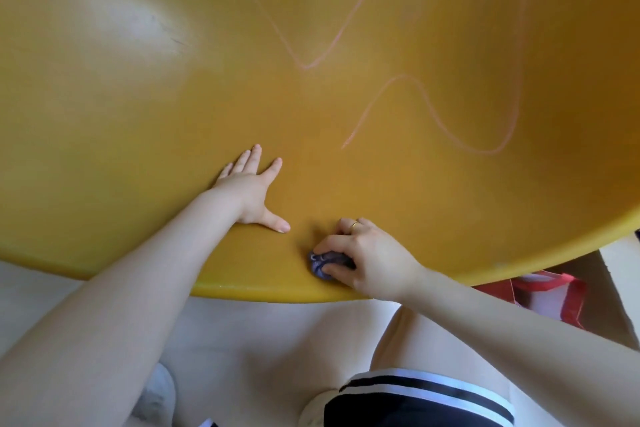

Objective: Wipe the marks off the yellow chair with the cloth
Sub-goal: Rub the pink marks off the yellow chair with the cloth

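The yellow chair [138,135] fills the upper part of the head view, its curved seat close to me. Pale pink wavy marks [429,104] run across its middle and right side. My left hand [251,189] rests flat on the seat, fingers spread, near the front edge. My right hand [367,255] grips a small bunched dark blue cloth [323,262] and holds it against the seat just inside the front rim, below and left of the marks.
A scuffed, glossy patch [162,31] shows on the chair's upper left. A red and white bag [550,291] sits under the chair's right edge beside a cardboard box [620,253]. My knees and dark striped shorts [415,399] are below, over a pale floor [34,281].
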A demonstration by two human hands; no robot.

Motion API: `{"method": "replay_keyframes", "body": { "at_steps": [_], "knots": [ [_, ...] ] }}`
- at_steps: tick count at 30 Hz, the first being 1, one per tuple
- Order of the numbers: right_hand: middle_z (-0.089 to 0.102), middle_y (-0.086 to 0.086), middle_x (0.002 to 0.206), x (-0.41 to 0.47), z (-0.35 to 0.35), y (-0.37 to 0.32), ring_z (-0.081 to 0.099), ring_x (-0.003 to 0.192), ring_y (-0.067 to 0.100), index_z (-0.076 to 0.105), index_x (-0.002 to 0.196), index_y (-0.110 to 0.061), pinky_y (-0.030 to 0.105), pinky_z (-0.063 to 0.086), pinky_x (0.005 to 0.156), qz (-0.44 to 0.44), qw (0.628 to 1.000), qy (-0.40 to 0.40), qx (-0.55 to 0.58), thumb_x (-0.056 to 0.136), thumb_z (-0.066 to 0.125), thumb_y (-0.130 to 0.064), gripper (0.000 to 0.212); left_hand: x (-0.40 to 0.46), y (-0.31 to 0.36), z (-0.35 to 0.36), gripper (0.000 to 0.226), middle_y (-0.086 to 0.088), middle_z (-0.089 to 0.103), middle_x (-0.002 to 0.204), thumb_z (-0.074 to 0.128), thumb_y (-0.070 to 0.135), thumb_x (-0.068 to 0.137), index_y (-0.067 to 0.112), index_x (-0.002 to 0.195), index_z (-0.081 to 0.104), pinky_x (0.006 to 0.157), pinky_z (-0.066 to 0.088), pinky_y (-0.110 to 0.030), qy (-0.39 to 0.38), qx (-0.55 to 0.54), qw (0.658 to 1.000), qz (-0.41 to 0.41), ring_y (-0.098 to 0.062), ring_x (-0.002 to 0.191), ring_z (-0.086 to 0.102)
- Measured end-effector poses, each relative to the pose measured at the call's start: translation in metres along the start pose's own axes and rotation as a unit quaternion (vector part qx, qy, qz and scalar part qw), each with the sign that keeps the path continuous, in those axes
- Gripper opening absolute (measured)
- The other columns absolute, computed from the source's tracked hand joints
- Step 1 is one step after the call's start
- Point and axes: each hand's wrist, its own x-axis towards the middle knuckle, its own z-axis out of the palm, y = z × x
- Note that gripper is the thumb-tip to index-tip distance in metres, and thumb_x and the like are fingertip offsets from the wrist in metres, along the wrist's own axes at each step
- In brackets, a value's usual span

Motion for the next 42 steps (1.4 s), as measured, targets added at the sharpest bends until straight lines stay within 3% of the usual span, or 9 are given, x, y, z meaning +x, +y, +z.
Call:
{"method": "replay_keyframes", "body": {
  "at_steps": [2, 6, 11, 20, 26, 29, 32, 37, 42],
  "knots": [
    [0.056, 0.007, 0.107, 0.019, -0.003, 0.012, 0.043, 0.08, 0.024, 0.064, 0.112, -0.023, 0.02, 0.029, 0.076, 0.002, 1.0, 0.024, -0.005, 0.085, 0.062, -0.027, 0.027, 0.001, 0.002, -0.002, 0.122, -0.008, -0.031, 0.151, 0.067, 0.066, 0.064, 0.03, 0.147, -0.015, 0.118, -0.003, -0.037, 0.001, 0.007, 1.0, -0.001, -0.022, 0.143, -0.02],
    [0.053, 0.008, 0.115, 0.081, -0.018, 0.054, 0.046, 0.093, 0.03, 0.059, 0.117, -0.021, 0.034, 0.039, 0.085, 0.047, 0.991, 0.089, -0.088, 0.09, 0.055, -0.033, 0.03, 0.002, 0.003, -0.005, 0.12, -0.007, -0.03, 0.152, 0.069, 0.064, 0.064, 0.032, 0.146, -0.013, 0.118, -0.002, -0.035, 0.006, -0.002, 1.0, -0.003, -0.021, 0.143, -0.019],
    [0.047, 0.013, 0.119, 0.13, -0.023, 0.079, 0.04, 0.099, 0.032, 0.058, 0.114, -0.017, 0.036, 0.034, 0.086, 0.235, 0.935, 0.259, -0.058, 0.095, 0.045, -0.026, 0.024, 0.002, 0.004, -0.004, 0.119, -0.004, -0.029, 0.152, 0.073, 0.06, 0.063, 0.036, 0.146, -0.009, 0.117, -0.004, -0.034, 0.009, -0.035, 0.999, -0.009, -0.019, 0.143, -0.019],
    [0.057, 0.016, 0.088, 0.09, 0.008, 0.052, 0.045, 0.066, 0.029, 0.069, 0.096, -0.013, 0.038, 0.047, 0.064, -0.022, 0.978, 0.199, -0.054, 0.077, 0.043, -0.007, 0.033, 0.005, 0.004, -0.01, 0.109, -0.004, -0.019, 0.156, 0.069, 0.061, 0.067, 0.037, 0.147, 0.001, 0.117, 0.003, -0.034, 0.034, -0.021, 0.999, -0.019, -0.02, 0.145, -0.009],
    [0.06, 0.014, 0.088, 0.141, -0.017, 0.078, 0.045, 0.067, 0.03, 0.07, 0.097, -0.017, 0.04, 0.05, 0.061, 0.038, 0.96, 0.257, -0.101, 0.075, 0.059, 0.002, 0.031, 0.028, 0.002, -0.04, 0.071, -0.008, 0.036, 0.142, 0.062, 0.052, 0.08, 0.021, 0.14, 0.038, 0.102, 0.037, -0.038, 0.138, 0.062, 0.988, 0.017, -0.029, 0.127, 0.04],
    [0.054, 0.012, 0.106, 0.19, -0.041, 0.085, 0.043, 0.087, 0.032, 0.064, 0.112, -0.021, 0.04, 0.044, 0.077, 0.099, 0.95, 0.268, -0.122, 0.086, 0.046, -0.003, 0.036, 0.052, -0.005, -0.053, 0.091, -0.005, 0.007, 0.157, 0.063, 0.05, 0.079, 0.023, 0.149, 0.01, 0.115, 0.015, -0.037, 0.178, 0.093, 0.979, 0.041, -0.024, 0.144, 0.012],
    [0.053, 0.013, 0.107, 0.224, -0.051, 0.085, 0.042, 0.091, 0.032, 0.063, 0.11, -0.019, 0.042, 0.042, 0.08, 0.124, 0.938, 0.299, -0.12, 0.085, 0.043, -0.002, 0.037, 0.069, -0.012, -0.057, 0.117, -0.006, -0.014, 0.157, 0.066, 0.061, 0.069, 0.014, 0.149, -0.004, 0.117, 0.001, -0.035, 0.181, 0.103, 0.978, 0.024, -0.021, 0.145, -0.007],
    [0.057, 0.015, 0.088, 0.203, -0.025, 0.08, 0.041, 0.07, 0.028, 0.069, 0.099, -0.016, 0.032, 0.039, 0.061, 0.096, 0.93, 0.344, -0.093, 0.08, 0.05, 0.0, 0.032, 0.078, -0.026, -0.059, 0.127, -0.004, -0.019, 0.156, 0.067, 0.067, 0.061, 0.013, 0.149, -0.006, 0.117, 0.003, -0.032, 0.147, 0.05, 0.987, 0.029, -0.018, 0.145, -0.011],
    [0.058, 0.009, 0.082, 0.118, 0.002, 0.061, 0.042, 0.062, 0.025, 0.069, 0.101, -0.018, 0.03, 0.043, 0.061, 0.012, 0.964, 0.252, -0.083, 0.081, 0.038, -0.015, 0.037, 0.082, -0.013, -0.07, 0.124, -0.01, -0.018, 0.156, 0.067, 0.065, 0.065, 0.01, 0.149, -0.005, 0.118, 0.003, -0.036, 0.124, 0.033, 0.992, -0.006, -0.022, 0.145, -0.007]
  ]
}}
